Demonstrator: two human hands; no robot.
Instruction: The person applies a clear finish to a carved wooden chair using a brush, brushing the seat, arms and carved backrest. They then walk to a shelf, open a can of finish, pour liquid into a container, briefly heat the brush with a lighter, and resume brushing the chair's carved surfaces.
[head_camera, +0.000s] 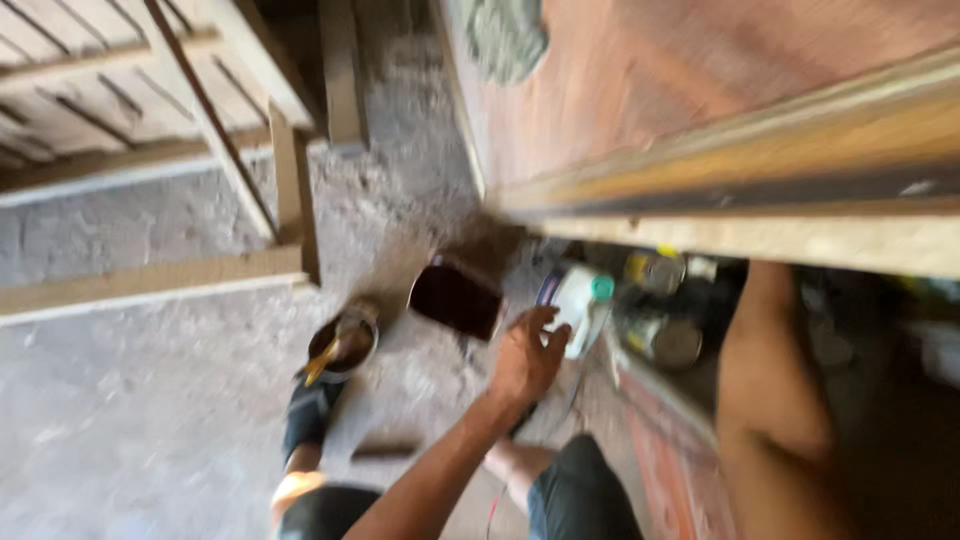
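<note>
The picture is motion-blurred. My left hand (527, 355) reaches forward from bottom centre with its fingers apart. Its fingertips are at the side of a white plastic bottle with a green cap (582, 305), which stands on the floor under a wooden bench; whether they grip it is unclear. A bare arm (770, 400) at the right runs up under the bench, and its end is hidden in shadow, so my right hand cannot be seen.
A round tin with a yellow-handled stick in it (342, 345) and a dark open container (455, 298) sit on the gritty floor. Metal cans (668, 338) crowd under the bench (800, 140). A wooden frame (150, 150) lies upper left. A foot in a dark sandal (308, 412) is lower left.
</note>
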